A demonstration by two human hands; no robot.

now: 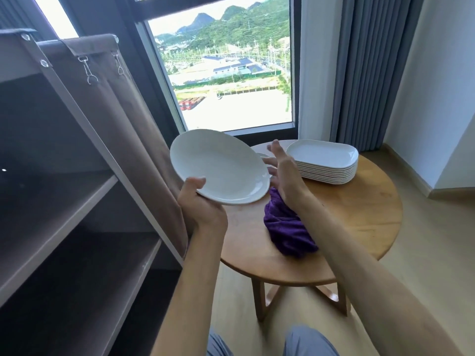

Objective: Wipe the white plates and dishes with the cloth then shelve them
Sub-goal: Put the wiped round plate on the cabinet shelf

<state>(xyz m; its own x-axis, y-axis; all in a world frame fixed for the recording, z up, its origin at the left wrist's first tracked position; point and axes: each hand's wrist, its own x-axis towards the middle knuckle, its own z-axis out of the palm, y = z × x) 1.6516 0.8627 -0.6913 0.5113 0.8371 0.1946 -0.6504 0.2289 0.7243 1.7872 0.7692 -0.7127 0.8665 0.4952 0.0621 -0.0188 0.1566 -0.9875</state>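
My left hand (200, 204) grips the near rim of a round white plate (218, 165), held tilted above the table's left edge. My right hand (282, 170) hovers just right of the plate with fingers spread and straight, holding nothing. Below that hand a crumpled purple cloth (288, 227) lies on the round wooden table (359, 214). A stack of several white oblong dishes (323, 160) stands at the table's far right. Part of another white dish (262, 156) peeks out behind the held plate.
A brown fabric shelf unit (64, 188) with bare shelves stands at my left, its curtain (123, 111) pulled aside. A large window and grey drapes (367, 68) are behind the table. Wooden floor lies to the right.
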